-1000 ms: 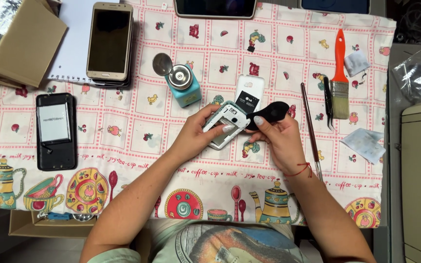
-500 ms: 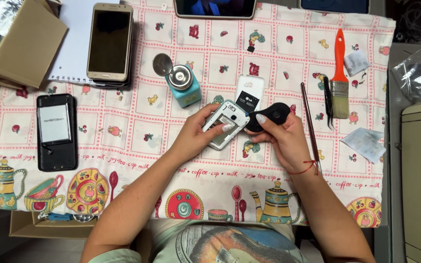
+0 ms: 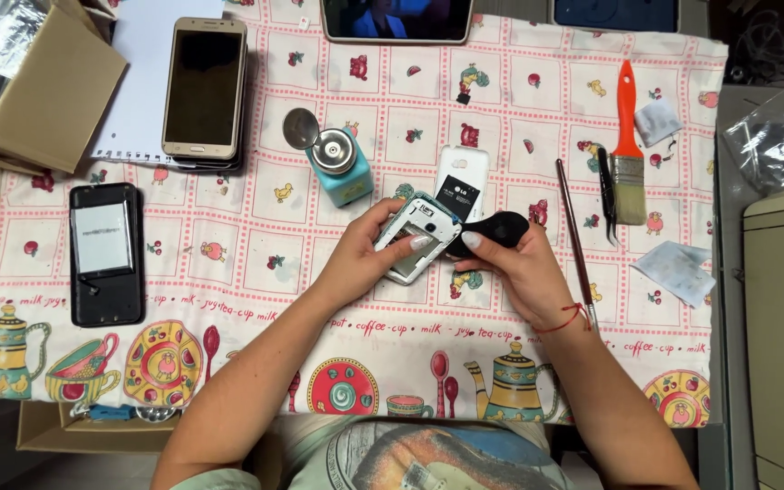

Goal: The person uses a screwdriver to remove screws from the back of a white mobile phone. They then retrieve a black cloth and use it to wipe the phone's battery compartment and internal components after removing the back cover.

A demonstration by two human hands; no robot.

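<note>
My left hand [image 3: 365,259] holds a small white phone [image 3: 415,238] with its back cover off, face down over the patterned tablecloth [image 3: 256,263]. My right hand [image 3: 510,272] grips a black rounded tool [image 3: 496,227] and presses its end against the phone's right edge. Just behind the phone lie a white back cover [image 3: 460,163] and a black battery [image 3: 458,197].
A teal pump bottle [image 3: 338,163] stands behind my left hand. A gold phone [image 3: 204,86] on a notepad and an opened black phone [image 3: 104,252] lie at left. An orange-handled brush [image 3: 628,145], tweezers [image 3: 607,195] and a thin brush [image 3: 573,236] lie at right. A cardboard box [image 3: 34,86] sits at far left.
The black tool's end has shifted slightly along the phone's right edge; both hands stay in place on the phone.
</note>
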